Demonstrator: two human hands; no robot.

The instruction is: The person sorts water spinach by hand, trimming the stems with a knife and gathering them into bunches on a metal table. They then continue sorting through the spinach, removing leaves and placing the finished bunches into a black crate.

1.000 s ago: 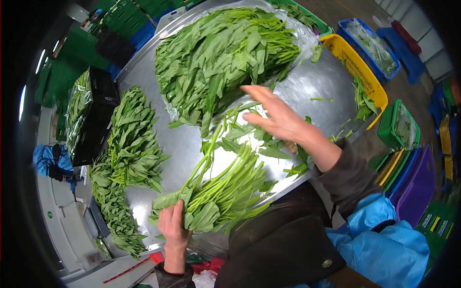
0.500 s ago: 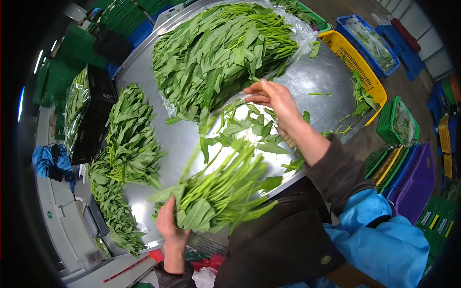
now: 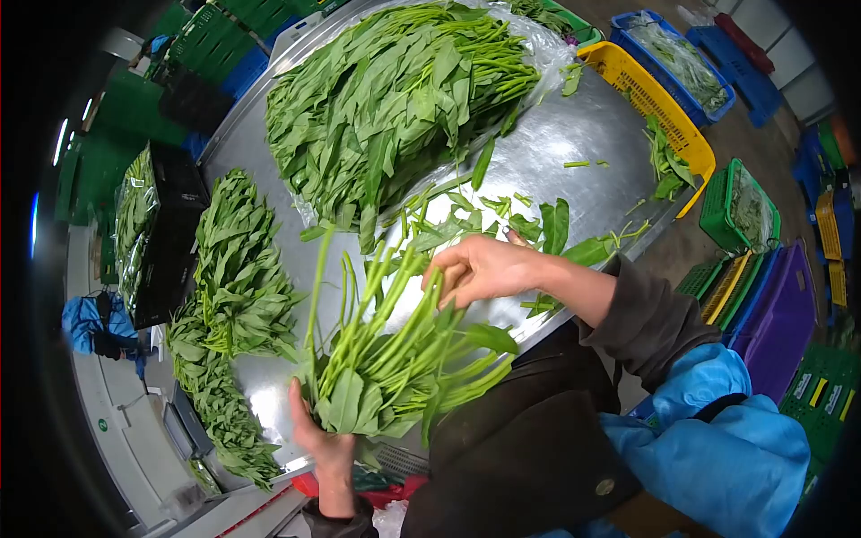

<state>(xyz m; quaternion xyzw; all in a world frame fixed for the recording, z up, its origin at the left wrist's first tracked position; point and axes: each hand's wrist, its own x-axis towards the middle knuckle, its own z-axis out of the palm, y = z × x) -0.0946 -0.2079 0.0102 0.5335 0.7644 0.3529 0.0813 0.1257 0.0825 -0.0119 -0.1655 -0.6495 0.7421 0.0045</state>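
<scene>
My left hand (image 3: 321, 441) holds a bunch of water spinach (image 3: 386, 372) from below, its stems fanned up and to the right over the table's near edge. At the upper stem ends, my right hand (image 3: 484, 269) has its fingers curled in a pinch against the stems; the exact piece between the fingertips is partly hidden. Loose leaves and cut stem bits (image 3: 502, 211) lie on the metal table (image 3: 619, 134) just beyond my right hand. A big heap of water spinach (image 3: 386, 108) rests on plastic film farther back.
Sorted bunches (image 3: 233, 260) line the table's left side, beside a black crate (image 3: 170, 233) of wrapped greens. A yellow crate (image 3: 664, 112) adjoins the right edge. Blue crates (image 3: 682, 72), a green crate (image 3: 740, 211) and a purple crate (image 3: 780, 314) stand on the floor at right.
My right hand has come down and left from above the scraps to the bunch's stem ends. In my left hand, the bunch has tilted more upright, with one long stem sticking up.
</scene>
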